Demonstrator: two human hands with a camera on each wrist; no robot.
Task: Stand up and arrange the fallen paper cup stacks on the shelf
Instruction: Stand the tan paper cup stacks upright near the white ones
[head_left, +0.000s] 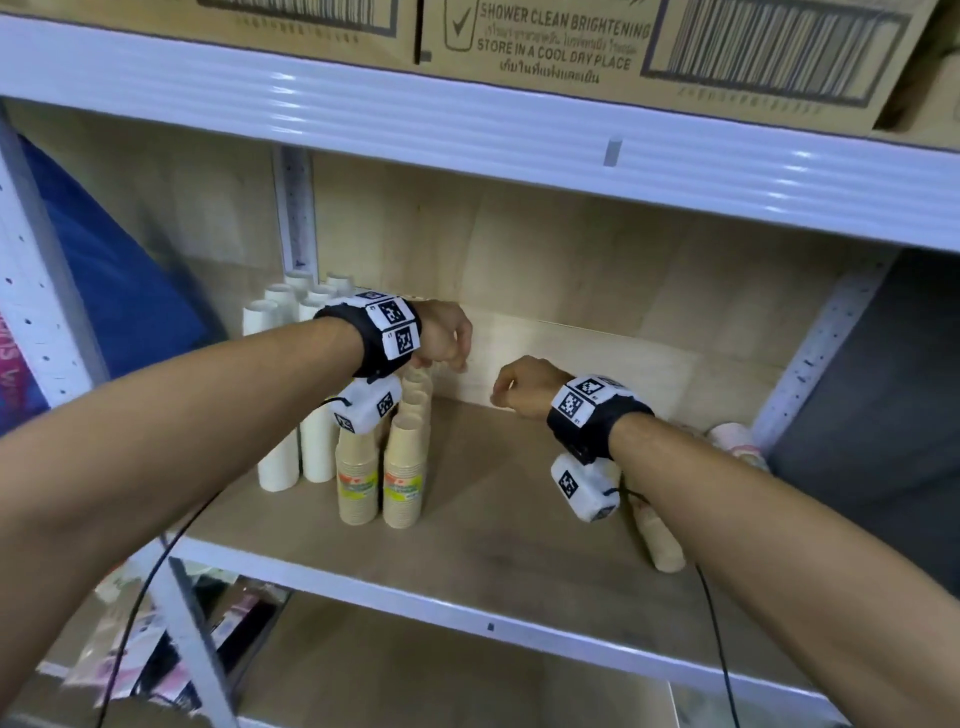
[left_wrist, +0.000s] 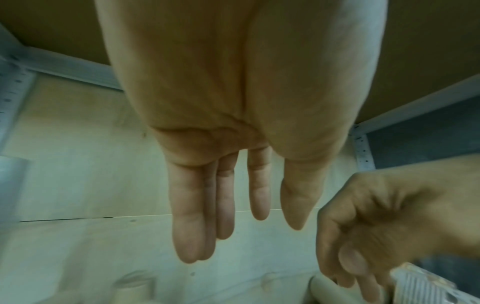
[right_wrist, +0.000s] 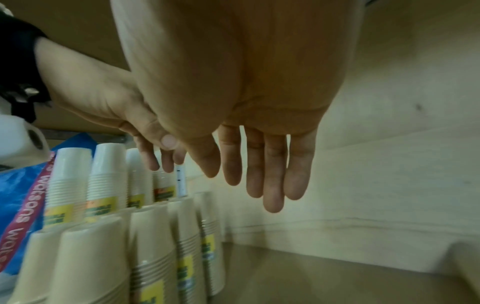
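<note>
Several upright white cup stacks (head_left: 283, 374) and brown labelled cup stacks (head_left: 402, 483) stand at the shelf's left; the right wrist view shows these brown stacks (right_wrist: 155, 257) low on the left. One brown stack (head_left: 658, 538) lies fallen under my right forearm. A patterned stack (head_left: 733, 439) lies fallen by the right post. My left hand (head_left: 448, 340) hovers over the brown stacks with its fingers (left_wrist: 191, 216) straight and holding nothing. My right hand (head_left: 519, 387) hangs over the shelf's middle with its fingers (right_wrist: 272, 185) straight and holding nothing.
The wooden shelf board (head_left: 519, 519) has a white front rail (head_left: 467, 608). Cardboard boxes (head_left: 571, 41) sit on the shelf above, close over my hands. A blue bag (head_left: 119, 291) fills the far left. Perforated metal posts (head_left: 826, 353) flank the bay.
</note>
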